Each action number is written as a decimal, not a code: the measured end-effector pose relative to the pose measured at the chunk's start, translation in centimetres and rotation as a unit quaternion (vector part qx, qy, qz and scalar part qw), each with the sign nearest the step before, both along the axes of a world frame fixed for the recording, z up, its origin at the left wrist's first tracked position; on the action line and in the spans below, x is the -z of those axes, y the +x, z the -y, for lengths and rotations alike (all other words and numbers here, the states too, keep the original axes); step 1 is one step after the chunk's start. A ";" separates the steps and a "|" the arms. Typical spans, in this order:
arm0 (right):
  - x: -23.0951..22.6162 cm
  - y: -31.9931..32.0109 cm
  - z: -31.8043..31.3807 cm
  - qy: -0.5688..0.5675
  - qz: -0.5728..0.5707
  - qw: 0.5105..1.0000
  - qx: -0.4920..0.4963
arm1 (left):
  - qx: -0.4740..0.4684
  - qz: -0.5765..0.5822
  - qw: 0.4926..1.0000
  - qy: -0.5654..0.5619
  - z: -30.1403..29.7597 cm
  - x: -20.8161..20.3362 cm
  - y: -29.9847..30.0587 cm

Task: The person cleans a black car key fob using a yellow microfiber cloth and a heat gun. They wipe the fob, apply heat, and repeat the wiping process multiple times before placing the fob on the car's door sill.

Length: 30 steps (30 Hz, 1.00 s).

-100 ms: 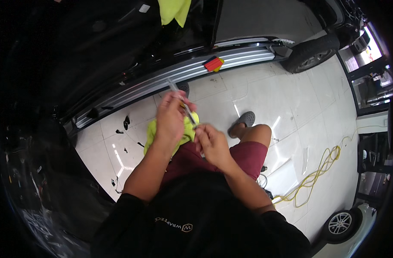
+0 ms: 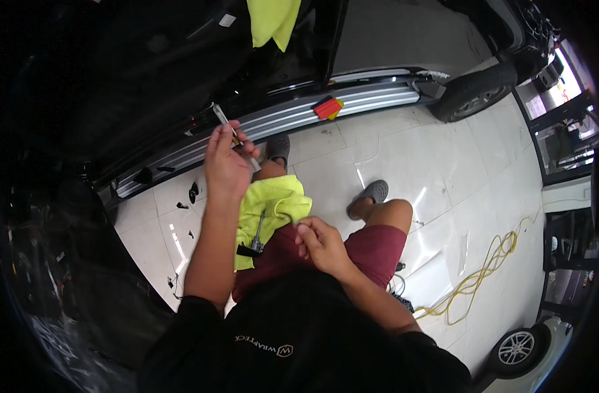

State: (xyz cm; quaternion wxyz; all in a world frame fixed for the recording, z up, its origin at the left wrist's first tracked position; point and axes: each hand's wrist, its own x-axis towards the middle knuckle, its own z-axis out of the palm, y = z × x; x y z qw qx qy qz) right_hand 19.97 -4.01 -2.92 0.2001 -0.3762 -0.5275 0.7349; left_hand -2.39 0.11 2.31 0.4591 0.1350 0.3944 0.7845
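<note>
My left hand (image 2: 226,164) is raised in front of the car's side sill, its fingers closed round a slim silver utility knife (image 2: 219,114). One end of the knife points up toward the dark car; the other end sticks out below my fingers. Lower and to the right, my right hand (image 2: 321,243) is closed, with thumb and forefinger pinched together. Whatever may be between those fingertips is too small to name. Between the hands, a yellow-green cloth (image 2: 273,196) lies over my lap. On it rests a metal tool with a thin shaft (image 2: 257,240) and a black part.
A silver ribbed running board (image 2: 273,123) runs along the black car, with red and yellow squeegees (image 2: 327,108) on it. Another yellow-green cloth (image 2: 271,23) hangs above. Small black scraps (image 2: 193,192) lie on the tiled floor at left, a yellow cord (image 2: 489,265) at right.
My left hand has moved up and left with the knife, away from my right hand. My right hand has dropped slightly and is off the knife's end. The lap cloth now shows more fully.
</note>
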 end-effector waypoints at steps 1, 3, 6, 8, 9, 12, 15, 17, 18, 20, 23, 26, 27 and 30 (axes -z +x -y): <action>0.6 0.9 -0.4 0.004 -0.047 0.998 0.029 | 0.043 -0.050 0.998 -0.019 0.2 -0.6 0.1; 1.4 2.6 -2.5 0.136 -0.075 0.985 0.075 | 0.138 -0.157 0.973 -0.097 0.8 -1.7 1.8; -3.4 2.0 -6.3 0.094 -0.123 0.981 0.115 | 0.254 -0.226 0.931 -0.132 2.9 -2.5 3.8; -5.6 2.2 -7.5 0.160 -0.160 0.968 0.109 | 0.285 -0.234 0.921 -0.127 3.5 -2.7 5.6; -6.3 2.7 -7.7 0.195 -0.169 0.961 0.101 | 0.292 -0.229 0.921 -0.114 3.8 -2.7 6.7; -7.3 2.8 -7.9 0.187 -0.172 0.959 0.125 | 0.301 -0.239 0.919 -0.087 4.2 -3.1 8.7; -7.7 3.8 -7.7 0.187 -0.153 0.961 0.136 | 0.304 -0.278 0.907 -0.091 4.5 -3.0 9.4; -7.8 4.1 -7.5 0.196 -0.137 0.961 0.141 | 0.298 -0.297 0.902 -0.094 4.5 -3.1 9.8; -7.7 4.2 -7.6 0.201 -0.130 0.960 0.145 | 0.297 -0.310 0.898 -0.095 4.5 -3.2 9.9; -7.6 4.1 -7.5 0.209 -0.121 0.959 0.151 | 0.283 -0.343 0.890 -0.103 4.6 -3.1 9.9; -7.8 4.2 -7.5 0.222 -0.106 0.955 0.164 | 0.283 -0.372 0.877 -0.107 4.5 -3.2 9.7; -7.9 4.2 -7.4 0.258 -0.084 0.947 0.172 | 0.273 -0.397 0.871 -0.102 4.5 -2.9 9.7; -7.6 4.3 -7.5 0.285 -0.081 0.940 0.166 | 0.266 -0.406 0.869 -0.098 4.5 -2.7 9.8; -7.2 4.3 -7.8 0.324 -0.071 0.933 0.143 | 0.248 -0.439 0.857 -0.112 4.3 -3.1 9.9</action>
